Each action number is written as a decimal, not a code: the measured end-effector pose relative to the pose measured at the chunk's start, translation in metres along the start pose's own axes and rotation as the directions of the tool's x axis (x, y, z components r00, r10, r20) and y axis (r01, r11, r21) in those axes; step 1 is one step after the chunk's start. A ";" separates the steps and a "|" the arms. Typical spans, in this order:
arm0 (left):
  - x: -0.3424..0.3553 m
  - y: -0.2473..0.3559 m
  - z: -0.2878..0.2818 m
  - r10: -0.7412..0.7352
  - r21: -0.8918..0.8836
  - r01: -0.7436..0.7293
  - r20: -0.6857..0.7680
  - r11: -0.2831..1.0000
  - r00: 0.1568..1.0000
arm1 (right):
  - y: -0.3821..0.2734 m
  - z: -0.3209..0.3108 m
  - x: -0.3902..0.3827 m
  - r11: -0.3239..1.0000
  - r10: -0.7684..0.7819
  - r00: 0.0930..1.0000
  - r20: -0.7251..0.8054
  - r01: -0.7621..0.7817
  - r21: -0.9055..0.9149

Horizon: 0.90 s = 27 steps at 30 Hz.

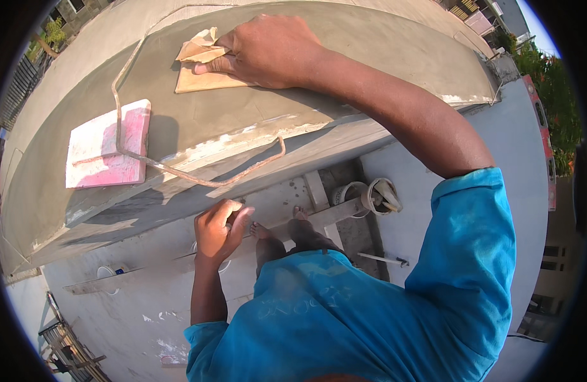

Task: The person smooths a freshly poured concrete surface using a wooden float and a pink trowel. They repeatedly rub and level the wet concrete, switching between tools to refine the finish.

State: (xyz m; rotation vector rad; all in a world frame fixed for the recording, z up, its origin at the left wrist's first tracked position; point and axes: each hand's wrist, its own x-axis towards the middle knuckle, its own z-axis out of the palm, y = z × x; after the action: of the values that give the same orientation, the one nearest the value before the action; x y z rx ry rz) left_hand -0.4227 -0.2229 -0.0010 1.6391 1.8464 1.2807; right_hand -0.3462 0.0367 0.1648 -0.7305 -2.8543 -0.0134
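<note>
Blue sleeve (475, 235); right hand (271, 54) stretched forward

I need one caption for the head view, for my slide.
Right hand holds a crumpled tan sheet on a smooth grey cement slab, near a pink-and-white rectangular block; left hand curled.

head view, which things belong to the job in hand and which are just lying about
In use:
crumpled tan sheet, held by the right hand
grey surface under it

Apparently just lying about:
pink-and-white block
bent rod across the block
white bucket below
</note>
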 end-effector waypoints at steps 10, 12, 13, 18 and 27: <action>-0.005 -0.014 0.011 -0.155 -0.021 0.159 0.123 0.987 0.980 | 0.010 0.011 0.026 0.996 0.093 0.994 0.060 -0.092 -0.019; -0.008 -0.020 0.012 -0.214 0.081 0.205 0.116 0.975 0.970 | -0.029 -0.011 -0.020 0.999 -0.024 0.978 0.206 0.016 0.039; -0.016 -0.027 0.010 -0.257 0.043 0.254 0.115 0.966 0.959 | -0.014 -0.013 -0.047 0.999 -0.005 0.990 0.137 0.000 0.037; -0.053 -0.046 0.010 -0.418 -0.015 0.425 0.161 0.905 0.894 | 0.125 0.000 -0.057 0.982 0.157 0.965 -0.211 -0.175 -0.067; -0.067 -0.052 0.039 -0.388 0.000 0.398 0.224 0.917 0.894 | 0.076 -0.032 -0.109 0.933 0.355 0.924 0.141 -0.339 -0.124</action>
State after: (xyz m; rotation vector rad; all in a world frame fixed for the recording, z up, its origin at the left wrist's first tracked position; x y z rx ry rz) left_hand -0.4068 -0.2651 -0.0821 1.2373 1.8703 0.9196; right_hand -0.2104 0.0504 0.1728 -1.3069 -2.8428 -0.0439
